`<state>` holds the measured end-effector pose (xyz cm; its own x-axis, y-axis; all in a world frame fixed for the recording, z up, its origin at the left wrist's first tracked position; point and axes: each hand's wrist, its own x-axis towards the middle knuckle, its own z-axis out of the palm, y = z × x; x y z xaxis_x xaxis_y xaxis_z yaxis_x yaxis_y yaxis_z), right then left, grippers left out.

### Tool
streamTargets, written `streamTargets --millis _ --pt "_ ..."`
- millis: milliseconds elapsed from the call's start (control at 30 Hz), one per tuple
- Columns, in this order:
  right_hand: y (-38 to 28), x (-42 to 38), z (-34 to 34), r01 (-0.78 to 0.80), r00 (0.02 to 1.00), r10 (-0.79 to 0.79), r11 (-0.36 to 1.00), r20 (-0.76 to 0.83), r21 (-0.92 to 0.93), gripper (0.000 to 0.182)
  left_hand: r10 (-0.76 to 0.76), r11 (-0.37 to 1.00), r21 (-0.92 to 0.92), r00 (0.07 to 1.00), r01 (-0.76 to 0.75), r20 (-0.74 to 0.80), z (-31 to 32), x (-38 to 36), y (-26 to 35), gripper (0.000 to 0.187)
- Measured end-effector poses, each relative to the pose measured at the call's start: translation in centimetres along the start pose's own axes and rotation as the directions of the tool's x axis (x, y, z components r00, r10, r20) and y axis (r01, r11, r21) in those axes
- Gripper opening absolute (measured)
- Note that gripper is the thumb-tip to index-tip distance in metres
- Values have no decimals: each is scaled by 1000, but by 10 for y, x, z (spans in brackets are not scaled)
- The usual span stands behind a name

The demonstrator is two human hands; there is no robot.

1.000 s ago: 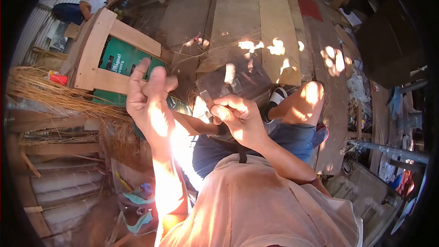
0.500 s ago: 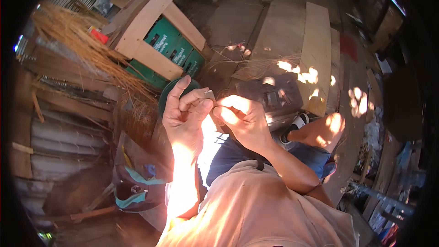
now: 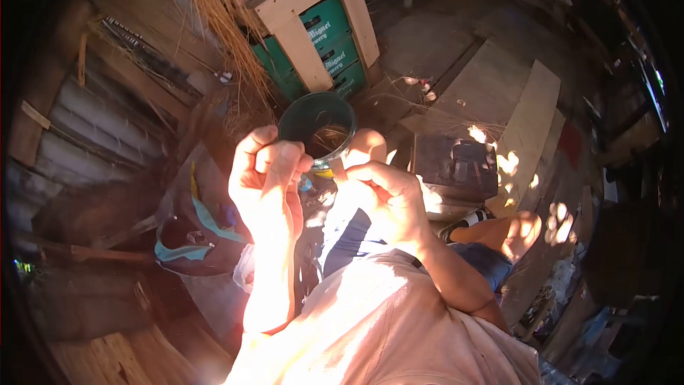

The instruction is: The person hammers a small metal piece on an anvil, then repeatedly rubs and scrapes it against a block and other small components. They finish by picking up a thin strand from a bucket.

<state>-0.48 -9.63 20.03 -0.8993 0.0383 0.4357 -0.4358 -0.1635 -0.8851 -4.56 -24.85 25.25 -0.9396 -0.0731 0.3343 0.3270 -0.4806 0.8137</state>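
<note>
My left hand is raised at the centre left, its fingers curled and the thumb pressed against a fingertip; whatever it pinches is too small to make out. To its right, my right hand pinches a small flat brownish piece between thumb and fingers. The two hands are apart. Just beyond them stands a round dark green container with some thin strands inside. Strong sunlight washes out parts of both hands.
Green crates sit in a wooden frame, with long straw-like strands on its left. A dark box is right of the hands. At lower left lies a bag with teal edging.
The view has turned and shifted. My hands have moved apart; the small piece that was between them is now in my right hand only. More of the green container shows.
</note>
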Motion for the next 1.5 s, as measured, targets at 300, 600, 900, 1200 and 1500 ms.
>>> streamTargets --millis 300,600,900,1200,1500 --pt "17 -62 2 -264 960 233 941 157 212 14 -90 876 466 991 125 -97 -37 -78 -59 19" --pt "42 -96 -18 -315 948 304 939 92 139 12 -123 744 662 992 93 -2 -63 -110 -109 20" --pt "57 -98 -23 -228 973 221 965 68 126 17 -211 787 589 977 184 -23 -45 -109 -106 13" --pt "93 -119 -20 -296 955 292 938 45 182 37 -158 777 610 986 154 -47 -41 -107 -113 19" --pt "77 -98 -26 -402 913 361 878 191 259 24 -207 756 598 964 266 -168 -47 -99 -112 19"
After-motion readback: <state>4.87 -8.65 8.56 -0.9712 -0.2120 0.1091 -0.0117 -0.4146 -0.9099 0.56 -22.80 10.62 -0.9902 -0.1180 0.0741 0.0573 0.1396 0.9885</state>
